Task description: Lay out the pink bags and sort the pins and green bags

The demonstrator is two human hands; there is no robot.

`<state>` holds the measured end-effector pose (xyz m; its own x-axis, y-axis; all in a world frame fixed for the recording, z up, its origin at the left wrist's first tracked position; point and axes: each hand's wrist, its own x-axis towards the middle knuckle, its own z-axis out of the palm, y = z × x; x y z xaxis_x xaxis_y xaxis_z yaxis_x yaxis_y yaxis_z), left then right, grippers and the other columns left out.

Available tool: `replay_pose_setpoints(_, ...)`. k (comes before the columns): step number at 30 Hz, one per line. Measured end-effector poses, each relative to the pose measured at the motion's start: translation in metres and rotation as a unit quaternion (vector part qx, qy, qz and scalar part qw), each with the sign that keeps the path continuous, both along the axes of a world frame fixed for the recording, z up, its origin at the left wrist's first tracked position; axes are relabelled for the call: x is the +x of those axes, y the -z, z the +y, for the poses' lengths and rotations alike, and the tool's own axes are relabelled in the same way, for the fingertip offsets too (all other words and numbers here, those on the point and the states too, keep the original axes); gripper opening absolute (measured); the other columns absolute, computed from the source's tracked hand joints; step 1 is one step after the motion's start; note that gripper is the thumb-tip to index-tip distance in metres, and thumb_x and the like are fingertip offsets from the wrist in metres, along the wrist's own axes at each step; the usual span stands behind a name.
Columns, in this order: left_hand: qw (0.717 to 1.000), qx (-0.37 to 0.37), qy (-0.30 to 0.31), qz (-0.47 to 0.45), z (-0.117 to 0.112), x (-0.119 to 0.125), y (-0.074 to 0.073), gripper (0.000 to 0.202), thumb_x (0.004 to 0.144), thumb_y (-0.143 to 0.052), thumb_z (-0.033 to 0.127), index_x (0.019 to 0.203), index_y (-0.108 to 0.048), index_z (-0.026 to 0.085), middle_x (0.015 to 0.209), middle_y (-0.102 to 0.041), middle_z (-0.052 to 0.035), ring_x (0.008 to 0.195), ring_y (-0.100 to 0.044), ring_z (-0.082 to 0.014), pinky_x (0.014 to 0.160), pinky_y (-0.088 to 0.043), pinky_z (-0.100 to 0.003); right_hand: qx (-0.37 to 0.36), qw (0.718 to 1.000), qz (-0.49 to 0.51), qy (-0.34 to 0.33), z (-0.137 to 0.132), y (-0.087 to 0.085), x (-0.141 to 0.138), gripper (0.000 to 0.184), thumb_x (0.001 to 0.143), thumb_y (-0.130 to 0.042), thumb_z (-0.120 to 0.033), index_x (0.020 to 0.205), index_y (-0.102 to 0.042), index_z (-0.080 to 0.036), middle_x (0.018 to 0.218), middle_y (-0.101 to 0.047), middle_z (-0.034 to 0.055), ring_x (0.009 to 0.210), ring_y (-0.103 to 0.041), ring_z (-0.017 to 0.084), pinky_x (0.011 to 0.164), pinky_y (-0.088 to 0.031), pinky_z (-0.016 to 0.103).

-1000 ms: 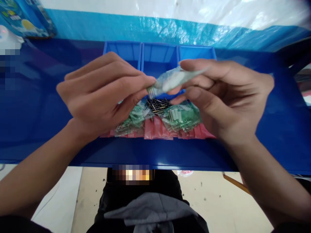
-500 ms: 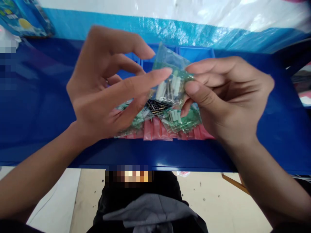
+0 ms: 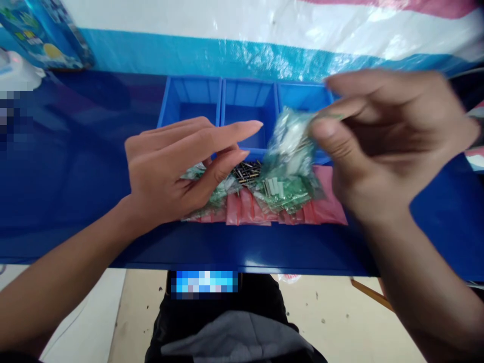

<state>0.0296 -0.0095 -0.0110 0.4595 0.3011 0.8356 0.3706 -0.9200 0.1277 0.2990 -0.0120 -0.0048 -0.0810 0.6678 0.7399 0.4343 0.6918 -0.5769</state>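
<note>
Between the thumb and fingers of my right hand is a small clear plastic bag, its top pinched; whitish pieces show inside, blurred by motion. My left hand is apart from that bag, index finger stretched out and thumb a little below it, nothing between them. Below the hands lie filled clear-green bags, with white pieces showing through one of them. A pile of dark screws, some with brassy parts, sits between them. Pink bags line the near side, partly covered by the green ones.
Blue bins stand in a row behind the hands on the blue table. A blue printed package and a white device are at the far left. A striped plastic sheet hangs behind the table.
My right hand has moved right with the bag, which now hangs lower from the fingers. My left hand has come away from the bag, and its fingers have drawn closer together.
</note>
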Motion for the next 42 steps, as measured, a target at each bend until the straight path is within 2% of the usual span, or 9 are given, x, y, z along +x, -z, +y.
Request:
replay_pose_setpoints(3,0.997,-0.047,-0.054,-0.033,0.001,-0.001,-0.002,0.042,0.099,-0.074,0.004,0.137,-0.075,0.024,0.096,-0.083,0.0046,0.068,-0.07,-0.0065,0.068,-0.058,-0.021,0.022,0.998,0.044,0.035,0.036,0.008,0.034,0.036,0.092,-0.087,-0.059,0.108,-0.088,-0.027,0.08,-0.076,0.0073,0.073,-0.07,0.023,0.072,-0.056,0.041)
replay_pose_setpoints(9,0.997,-0.036,-0.068,-0.024,-0.001,-0.002,-0.006,0.033,0.1,-0.074,0.006,0.129,-0.077,0.024,0.094,-0.082,0.0054,0.067,-0.07,-0.0054,0.065,-0.058,-0.019,-0.112,0.975,-0.162,0.1,0.063,0.017,0.078,0.024,0.091,-0.085,-0.048,0.099,-0.089,-0.025,0.097,-0.086,0.0094,0.077,-0.074,0.022,0.072,-0.056,0.038)
replay_pose_setpoints(16,0.997,-0.049,-0.057,-0.027,0.001,-0.001,-0.005,0.031,0.104,-0.067,0.008,0.126,-0.077,0.028,0.096,-0.083,0.0041,0.083,-0.08,-0.0117,0.068,-0.06,-0.026,-0.031,0.946,-0.277,0.167,0.043,0.003,0.061,0.029,0.103,-0.074,-0.048,0.113,-0.088,-0.025,0.119,-0.084,0.0136,0.096,-0.075,0.025,0.092,-0.058,0.042)
replay_pose_setpoints(25,0.997,-0.054,-0.045,-0.038,0.004,0.0,0.0,0.031,0.106,-0.064,0.009,0.124,-0.077,0.03,0.094,-0.082,0.0013,0.086,-0.08,-0.0153,0.07,-0.06,-0.031,-0.039,0.869,-0.486,0.09,0.019,-0.005,0.046,0.094,0.11,-0.016,-0.082,0.097,-0.083,-0.018,0.08,-0.079,0.0121,0.097,-0.083,0.036,0.095,-0.065,0.055)
replay_pose_setpoints(30,0.999,-0.024,-0.025,-0.034,0.01,-0.002,0.001,0.026,0.105,-0.067,0.01,0.121,-0.077,0.028,0.093,-0.082,0.0009,0.082,-0.081,-0.0166,0.066,-0.058,-0.029,-0.062,0.856,-0.51,0.059,0.01,-0.002,0.04,0.101,0.108,-0.005,-0.082,0.107,-0.078,-0.013,0.124,-0.082,0.0181,0.128,-0.075,0.047,0.117,-0.057,0.071)
replay_pose_setpoints(34,0.999,-0.012,-0.023,-0.04,0.012,-0.001,0.002,0.027,0.102,-0.068,0.009,0.119,-0.077,0.027,0.091,-0.083,0.0003,0.079,-0.081,-0.0178,0.062,-0.055,-0.029,-0.11,0.831,-0.541,0.07,0.007,0.0,0.037,0.111,0.103,0.0,-0.088,0.11,-0.079,-0.011,0.134,-0.078,0.0204,0.141,-0.065,0.054,0.113,-0.058,0.076)
replay_pose_setpoints(37,0.999,-0.02,-0.025,-0.033,0.012,-0.001,0.002,0.029,0.103,-0.067,0.01,0.121,-0.077,0.031,0.093,-0.083,0.002,0.08,-0.081,-0.0177,0.062,-0.056,-0.03,-0.072,0.848,-0.517,0.09,0.005,-0.003,0.031,0.102,0.109,-0.009,-0.082,0.113,-0.08,-0.01,0.131,-0.08,0.0213,0.133,-0.071,0.052,0.106,-0.062,0.075)
replay_pose_setpoints(39,0.999,-0.029,-0.03,-0.033,0.011,-0.001,0.002,0.029,0.103,-0.067,0.011,0.122,-0.077,0.032,0.093,-0.083,0.0018,0.082,-0.081,-0.0183,0.063,-0.057,-0.031,0.006,0.883,-0.464,0.074,0.001,-0.007,0.025,0.074,0.116,-0.033,-0.068,0.125,-0.079,-0.011,0.134,-0.079,0.0198,0.126,-0.077,0.046,0.104,-0.064,0.068)
replay_pose_setpoints(42,0.999,-0.03,-0.032,-0.029,0.01,-0.001,0.002,0.027,0.103,-0.068,0.01,0.121,-0.078,0.027,0.093,-0.082,-0.0007,0.083,-0.081,-0.0182,0.064,-0.056,-0.031,0.115,0.918,-0.375,-0.059,-0.008,-0.01,0.011,0.04,0.109,-0.069,-0.045,0.135,-0.075,-0.015,0.131,-0.082,0.0139,0.123,-0.08,0.036,0.1,-0.065,0.054)
